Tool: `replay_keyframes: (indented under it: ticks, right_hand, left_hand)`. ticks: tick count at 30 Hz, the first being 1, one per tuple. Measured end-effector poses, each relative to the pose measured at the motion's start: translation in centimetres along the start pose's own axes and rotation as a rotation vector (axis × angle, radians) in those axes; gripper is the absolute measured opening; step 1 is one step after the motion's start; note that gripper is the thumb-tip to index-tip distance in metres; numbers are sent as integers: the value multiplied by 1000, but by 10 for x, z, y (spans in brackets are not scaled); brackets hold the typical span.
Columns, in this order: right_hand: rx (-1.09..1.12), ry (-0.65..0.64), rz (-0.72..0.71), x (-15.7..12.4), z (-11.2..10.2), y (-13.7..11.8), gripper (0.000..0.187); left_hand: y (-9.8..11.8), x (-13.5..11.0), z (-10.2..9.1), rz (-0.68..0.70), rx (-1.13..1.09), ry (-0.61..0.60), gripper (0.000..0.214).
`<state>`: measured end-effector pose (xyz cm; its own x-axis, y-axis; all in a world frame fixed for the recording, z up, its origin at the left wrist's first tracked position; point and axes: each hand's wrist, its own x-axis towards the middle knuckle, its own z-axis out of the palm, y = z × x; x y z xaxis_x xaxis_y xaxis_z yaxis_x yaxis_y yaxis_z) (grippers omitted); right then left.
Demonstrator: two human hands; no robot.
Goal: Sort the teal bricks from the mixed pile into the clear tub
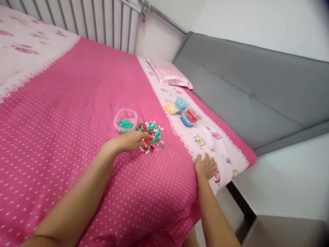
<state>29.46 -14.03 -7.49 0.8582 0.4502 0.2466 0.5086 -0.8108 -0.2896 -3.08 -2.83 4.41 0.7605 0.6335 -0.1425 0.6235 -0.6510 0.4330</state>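
My left hand (132, 140) reaches over a mixed pile of small beads (154, 132), mostly red, green and white. Its fingers are stretched out and touch the pile's near side, with nothing visible held between them. Just beyond this hand stands a clear plastic tub (125, 111) without a lid, with green beads (125, 124) at its bottom. On the printed white band of the bedspread, my right hand (206, 166) leans with fingers apart and slightly bent, holding nothing.
Farther right are several bead tubs: yellow (171, 108), light blue (181, 103), and red (192, 115) resting against or on blue (186, 120). A pink pillow (171, 73) lies by the grey headboard (231, 75). The pink dotted bedspread (89, 85) drops off at the near edge.
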Motion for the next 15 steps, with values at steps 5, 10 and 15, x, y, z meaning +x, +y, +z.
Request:
replay_keyframes:
  ticks: [5, 10, 15]
  right_hand:
    - [-1, -7, 3, 0, 0, 0, 56]
    - [-1, -8, 2, 0, -1, 0, 56]
    - [-5, -9, -2, 0, 0, 0, 57]
  left_hand:
    - [-14, 2, 5, -139, 63, 28, 29]
    - [-17, 5, 11, -167, 73, 27, 24]
    - [-3, 14, 17, -76, 36, 30, 26]
